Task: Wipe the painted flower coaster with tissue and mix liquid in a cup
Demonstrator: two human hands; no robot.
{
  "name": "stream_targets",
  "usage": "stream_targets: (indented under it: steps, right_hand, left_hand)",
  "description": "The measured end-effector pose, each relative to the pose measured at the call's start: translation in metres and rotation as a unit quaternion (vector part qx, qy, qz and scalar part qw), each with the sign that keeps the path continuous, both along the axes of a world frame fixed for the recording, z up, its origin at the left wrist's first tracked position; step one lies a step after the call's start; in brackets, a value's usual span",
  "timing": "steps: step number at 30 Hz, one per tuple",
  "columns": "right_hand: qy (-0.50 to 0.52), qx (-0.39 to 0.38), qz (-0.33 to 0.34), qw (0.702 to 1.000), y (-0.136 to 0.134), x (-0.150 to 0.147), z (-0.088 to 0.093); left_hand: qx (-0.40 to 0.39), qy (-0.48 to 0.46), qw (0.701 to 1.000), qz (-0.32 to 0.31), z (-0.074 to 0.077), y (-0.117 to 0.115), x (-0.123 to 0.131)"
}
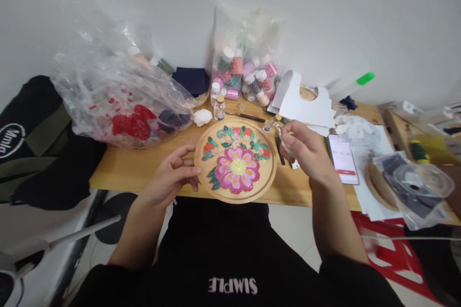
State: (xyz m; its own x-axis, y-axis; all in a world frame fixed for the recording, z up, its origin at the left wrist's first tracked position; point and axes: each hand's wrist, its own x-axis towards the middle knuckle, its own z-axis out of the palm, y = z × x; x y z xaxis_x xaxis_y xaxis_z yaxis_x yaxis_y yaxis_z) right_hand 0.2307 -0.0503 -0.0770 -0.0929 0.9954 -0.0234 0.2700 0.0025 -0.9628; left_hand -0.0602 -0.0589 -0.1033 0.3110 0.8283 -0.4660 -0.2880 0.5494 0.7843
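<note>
A round wooden plate [268,180] lies at the table's front edge, painted with a big pink flower, a yellow centre and green leaves. My left hand [173,177] rests against the plate's left rim, fingers curled and touching the wood. My right hand [304,151] hovers just right of the plate with its fingers pinched round something small and pale that I cannot make out. A dark thin tool [279,149] lies on the table under that hand. A small glass vial [269,125] lies tipped beside the plate's upper right.
Behind the plate stand two little corked bottles [218,105], a white lump [202,117], a brush [247,116] and a bag of coloured bead jars [245,76]. A crumpled plastic bag [118,100] fills the left. A phone [343,158], papers and packets lie right.
</note>
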Motion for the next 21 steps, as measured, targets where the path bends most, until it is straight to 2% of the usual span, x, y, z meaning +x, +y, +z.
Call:
stream_targets:
  steps: [6, 15, 21]
  right_hand:
    - [-0.027, 0.004, -0.018, 0.999, -0.013, 0.002, -0.007]
    - [-0.057, -0.008, -0.02, 0.998, 0.014, -0.004, -0.001]
    - [-0.096, -0.004, -0.01, 0.995, 0.02, -0.005, 0.001]
  left_hand:
    - [0.008, -0.012, 1.0, 0.023, 0.001, 0.002, 0.004]
    - [0.013, -0.008, 1.0, -0.025, 0.002, -0.002, 0.001]
    - [0.011, -0.003, 1.0, -0.024, 0.006, -0.003, 0.0]
